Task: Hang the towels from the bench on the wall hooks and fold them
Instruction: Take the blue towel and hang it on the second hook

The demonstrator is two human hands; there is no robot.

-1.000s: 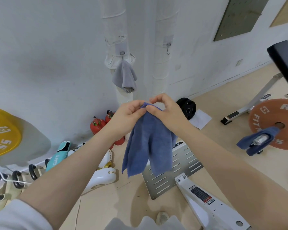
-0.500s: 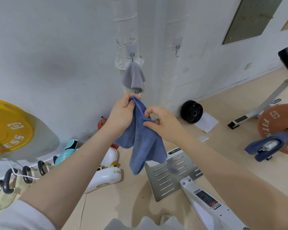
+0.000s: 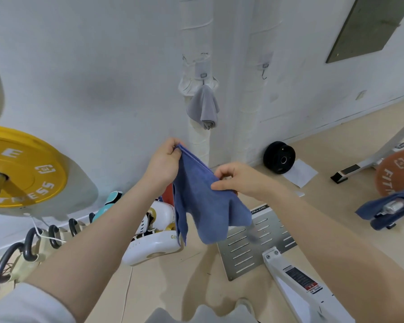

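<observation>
**Blue towel held up between two hands below the wall hooks**

The left hand [image 3: 165,164] is pinching the top corner of the blue towel [image 3: 203,201] at about eleven o'clock from the picture's middle; the right hand [image 3: 239,180] is pinching the same upper edge lower down, at about three o'clock of the left; the edge is running taut and slanted between them, and the rest of the cloth is hanging in loose folds toward six o'clock. A grey towel [image 3: 203,108] is hanging from the left hook [image 3: 203,76] at twelve o'clock, above the hands; the right hook [image 3: 264,71] is sitting bare at one o'clock. Another blue towel [image 3: 380,209] is draping over a barbell end beside the orange plate [image 3: 397,173] at three o'clock; a yellow plate [image 3: 21,166] is showing at nine o'clock.
</observation>
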